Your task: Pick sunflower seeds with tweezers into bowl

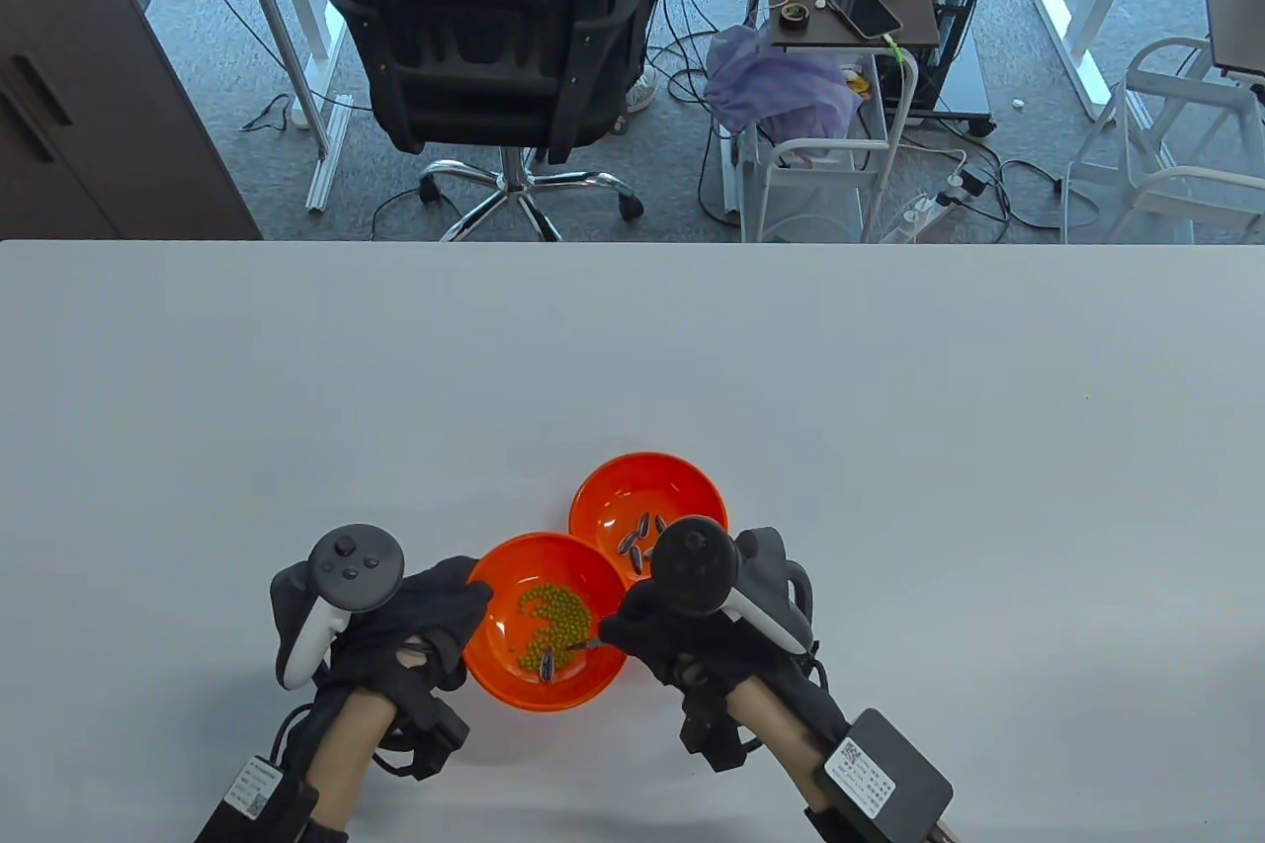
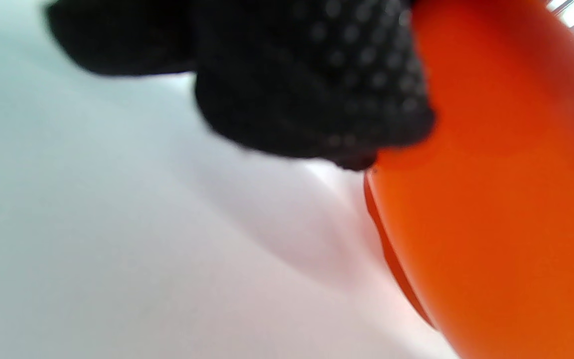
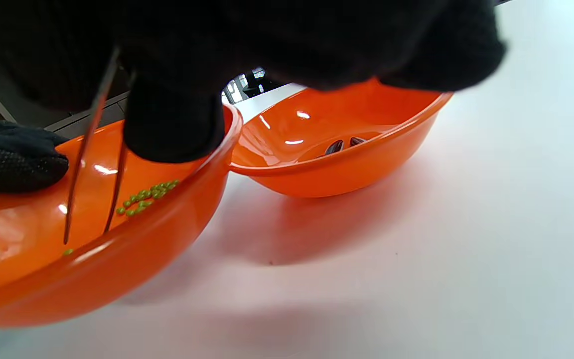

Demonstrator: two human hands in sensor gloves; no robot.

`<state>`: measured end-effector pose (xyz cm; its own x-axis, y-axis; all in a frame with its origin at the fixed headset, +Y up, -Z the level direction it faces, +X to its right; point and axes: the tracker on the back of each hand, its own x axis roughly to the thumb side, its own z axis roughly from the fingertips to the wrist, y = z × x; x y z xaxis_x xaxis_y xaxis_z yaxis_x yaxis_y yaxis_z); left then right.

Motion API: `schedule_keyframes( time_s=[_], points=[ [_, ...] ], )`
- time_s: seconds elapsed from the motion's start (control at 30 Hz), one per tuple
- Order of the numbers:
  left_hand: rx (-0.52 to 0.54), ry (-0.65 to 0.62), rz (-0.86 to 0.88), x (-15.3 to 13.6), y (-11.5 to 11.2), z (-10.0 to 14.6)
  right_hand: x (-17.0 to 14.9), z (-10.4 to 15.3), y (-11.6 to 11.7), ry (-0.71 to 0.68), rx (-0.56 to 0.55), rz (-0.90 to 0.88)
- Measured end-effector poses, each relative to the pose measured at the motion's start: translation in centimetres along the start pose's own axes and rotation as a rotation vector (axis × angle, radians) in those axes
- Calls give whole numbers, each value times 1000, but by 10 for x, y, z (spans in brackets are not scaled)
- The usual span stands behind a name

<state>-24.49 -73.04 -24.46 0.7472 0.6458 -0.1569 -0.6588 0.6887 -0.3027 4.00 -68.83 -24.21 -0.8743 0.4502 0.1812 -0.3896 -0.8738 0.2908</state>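
Note:
Two orange bowls touch on the white table. The near bowl [image 1: 514,675] holds green beans [image 1: 547,621] and one striped sunflower seed [image 1: 549,669]. The far bowl [image 1: 632,487] holds several sunflower seeds [image 1: 642,542]. My right hand [image 1: 625,631] grips metal tweezers [image 1: 583,647], whose tips point into the near bowl close to the seed. In the right wrist view the tweezers [image 3: 90,164] have their prongs apart and nothing between them, above the bowl's floor [image 3: 13,239]. My left hand [image 1: 464,608] holds the near bowl's left rim; its fingers [image 2: 307,85] press on the bowl's wall [image 2: 491,209].
The table's far edge [image 1: 632,242] lies well behind the bowls. An office chair [image 1: 504,42] and a cart [image 1: 840,42] stand on the floor beyond it. White tabletop [image 1: 889,388] surrounds the bowls.

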Motion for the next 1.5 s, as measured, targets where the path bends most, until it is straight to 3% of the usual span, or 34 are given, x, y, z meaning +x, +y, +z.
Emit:
schedule_keyframes(
  time_s=[0.7, 0.93, 1.3, 1.5],
  points=[
    [0, 1, -6, 0, -1, 0, 13, 3, 15, -43, -53, 58],
    [1, 2, 1, 0, 0, 0, 12, 4, 7, -40, -97, 32],
    [0, 7, 0, -1, 0, 0, -24, 1, -26, 80, -263, -188],
    [1, 12, 3, -1, 0, -1, -55, -6, -34, 197, -336, -198]
  ],
)
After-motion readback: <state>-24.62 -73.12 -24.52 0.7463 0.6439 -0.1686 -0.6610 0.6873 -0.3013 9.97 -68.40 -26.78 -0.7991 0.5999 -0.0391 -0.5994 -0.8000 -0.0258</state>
